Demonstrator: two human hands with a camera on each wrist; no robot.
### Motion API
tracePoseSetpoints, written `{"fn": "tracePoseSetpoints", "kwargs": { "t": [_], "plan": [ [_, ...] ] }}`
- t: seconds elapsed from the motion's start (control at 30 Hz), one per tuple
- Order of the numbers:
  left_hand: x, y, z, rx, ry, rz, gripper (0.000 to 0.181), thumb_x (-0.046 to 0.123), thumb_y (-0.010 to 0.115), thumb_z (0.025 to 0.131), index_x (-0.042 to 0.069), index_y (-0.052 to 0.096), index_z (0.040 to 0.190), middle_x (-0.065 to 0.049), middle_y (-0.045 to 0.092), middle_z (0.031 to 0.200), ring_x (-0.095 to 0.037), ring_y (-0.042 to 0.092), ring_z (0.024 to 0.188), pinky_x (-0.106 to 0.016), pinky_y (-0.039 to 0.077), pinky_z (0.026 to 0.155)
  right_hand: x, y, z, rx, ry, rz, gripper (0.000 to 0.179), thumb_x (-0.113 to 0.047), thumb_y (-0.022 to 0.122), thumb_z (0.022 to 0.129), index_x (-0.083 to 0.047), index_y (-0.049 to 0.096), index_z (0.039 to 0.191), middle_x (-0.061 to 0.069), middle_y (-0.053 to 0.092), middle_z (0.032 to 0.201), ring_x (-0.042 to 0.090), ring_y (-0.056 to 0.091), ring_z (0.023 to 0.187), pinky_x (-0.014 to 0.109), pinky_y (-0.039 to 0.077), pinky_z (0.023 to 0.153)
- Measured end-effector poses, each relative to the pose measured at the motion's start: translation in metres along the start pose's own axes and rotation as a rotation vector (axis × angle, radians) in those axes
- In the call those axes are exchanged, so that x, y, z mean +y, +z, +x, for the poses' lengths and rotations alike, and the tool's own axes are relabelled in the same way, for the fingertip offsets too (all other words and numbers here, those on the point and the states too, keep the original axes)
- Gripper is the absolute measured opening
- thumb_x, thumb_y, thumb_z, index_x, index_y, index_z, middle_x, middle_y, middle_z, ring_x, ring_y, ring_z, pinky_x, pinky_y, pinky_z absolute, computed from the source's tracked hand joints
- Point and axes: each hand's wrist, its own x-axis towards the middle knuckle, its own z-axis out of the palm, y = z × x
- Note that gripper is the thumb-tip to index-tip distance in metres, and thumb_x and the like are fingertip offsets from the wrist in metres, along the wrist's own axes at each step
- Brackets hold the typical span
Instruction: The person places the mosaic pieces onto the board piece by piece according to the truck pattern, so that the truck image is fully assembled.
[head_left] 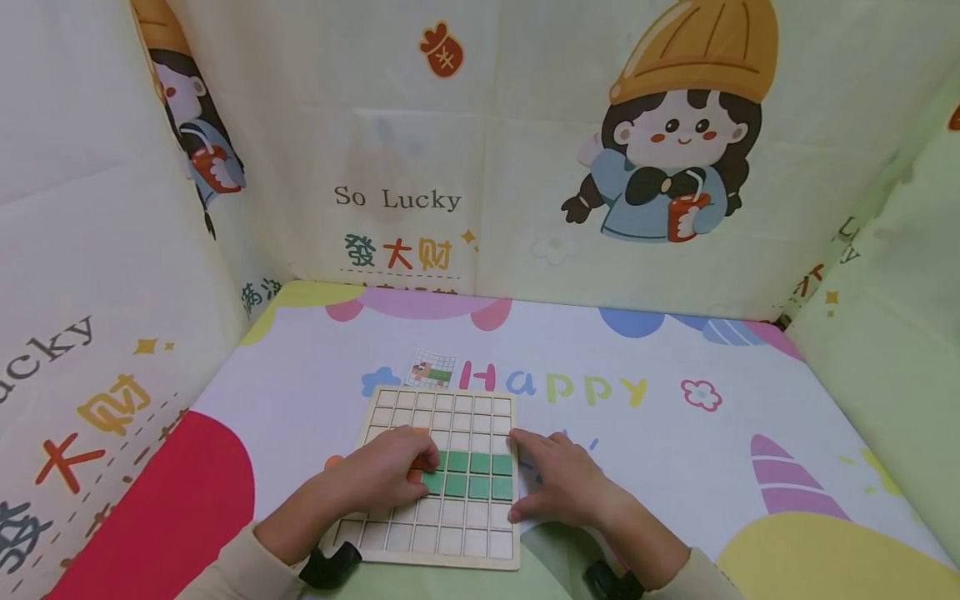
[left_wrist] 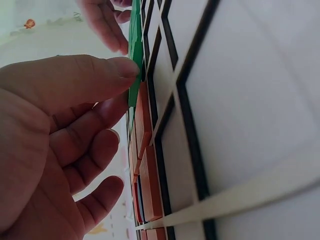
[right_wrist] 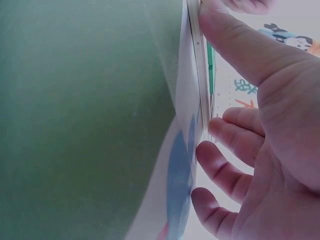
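Observation:
A wooden grid board (head_left: 450,542) lies in front of me, with two rows of green tiles (head_left: 477,487) across its right half. My left hand (head_left: 382,468) reaches over the left part and pinches a green tile (left_wrist: 133,92) between thumb and forefinger, at the left end of the nearer green row. Orange tiles (left_wrist: 151,182) sit in the grid beneath that hand, partly hidden by it in the head view. My right hand (head_left: 562,479) rests at the board's right edge, thumb and fingertips touching the side, fingers loosely extended.
Behind the board lies a small card (head_left: 431,369) printed with a coloured grid pattern. The printed tablecloth (head_left: 637,450) reaches to cream fabric walls (head_left: 525,208) at the back and both sides. A dark strap piece (head_left: 330,567) sits at my left wrist.

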Motion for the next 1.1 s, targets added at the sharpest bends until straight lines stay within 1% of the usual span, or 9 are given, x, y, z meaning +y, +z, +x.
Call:
{"fn": "tracePoseSetpoints", "kwargs": {
  "t": [0.4,0.53,0.67,0.77,0.83,0.93,1.0,1.1],
  "plan": [
    [0.000,0.000,0.001,0.014,-0.006,0.022,0.020,0.009,0.076,0.083,0.018,0.062,0.096,0.012,0.048,0.079,-0.008,0.046,0.083,-0.028,0.045,0.072,0.001,0.000,0.000,0.003,-0.003,0.004,0.096,-0.050,0.090,0.066,-0.011,0.048,0.144,0.010,0.062,0.131,0.027,0.051,0.105,0.049,0.044,0.083],
    [0.001,-0.002,0.000,0.033,-0.029,0.031,0.019,0.010,0.076,0.083,0.017,0.064,0.096,0.010,0.051,0.083,-0.011,0.047,0.084,-0.028,0.045,0.072,0.001,0.000,0.000,0.002,0.001,0.004,0.096,-0.050,0.090,0.066,-0.011,0.048,0.144,0.010,0.062,0.130,0.027,0.051,0.105,0.049,0.044,0.084],
    [0.001,-0.007,-0.002,0.050,-0.057,0.009,0.019,0.011,0.077,0.084,0.015,0.065,0.098,0.007,0.055,0.089,-0.015,0.050,0.088,-0.031,0.048,0.074,0.002,0.000,0.000,0.002,0.003,0.001,0.096,-0.050,0.090,0.066,-0.012,0.048,0.144,0.010,0.062,0.130,0.027,0.051,0.105,0.049,0.044,0.084],
    [-0.002,-0.010,-0.006,0.066,-0.079,-0.006,0.021,0.014,0.079,0.084,0.016,0.064,0.098,0.007,0.056,0.093,-0.016,0.051,0.091,-0.033,0.049,0.077,0.002,0.000,0.000,0.002,0.003,0.000,0.096,-0.050,0.090,0.066,-0.012,0.048,0.143,0.010,0.062,0.130,0.026,0.051,0.104,0.049,0.044,0.084],
    [-0.006,-0.012,-0.010,0.078,-0.097,-0.014,0.022,0.016,0.080,0.084,0.017,0.064,0.099,0.007,0.057,0.094,-0.016,0.052,0.092,-0.034,0.050,0.078,0.002,0.000,0.000,0.002,0.002,-0.001,0.096,-0.050,0.090,0.066,-0.012,0.048,0.143,0.010,0.062,0.130,0.026,0.051,0.104,0.049,0.044,0.083],
    [-0.011,-0.017,-0.017,0.095,-0.143,-0.027,0.024,0.017,0.082,0.083,0.017,0.065,0.101,0.006,0.057,0.098,-0.016,0.052,0.093,-0.034,0.051,0.079,0.002,0.000,0.000,0.000,0.001,-0.001,0.096,-0.051,0.090,0.067,-0.012,0.048,0.143,0.010,0.062,0.130,0.026,0.051,0.104,0.049,0.044,0.083],
    [-0.013,-0.020,-0.022,0.101,-0.182,-0.041,0.027,0.017,0.083,0.082,0.016,0.065,0.102,0.005,0.057,0.100,-0.017,0.052,0.094,-0.033,0.053,0.079,0.002,0.000,0.000,-0.005,0.004,0.002,0.096,-0.051,0.089,0.067,-0.012,0.048,0.144,0.010,0.062,0.131,0.026,0.051,0.104,0.049,0.044,0.084],
    [-0.015,-0.026,-0.030,0.116,-0.258,-0.055,0.033,0.017,0.087,0.078,0.016,0.065,0.103,0.002,0.059,0.104,-0.019,0.053,0.098,-0.031,0.055,0.078,0.002,0.000,0.000,-0.011,0.009,0.010,0.097,-0.052,0.089,0.067,-0.011,0.048,0.144,0.010,0.061,0.132,0.026,0.050,0.104,0.049,0.043,0.085]
  ]
}}
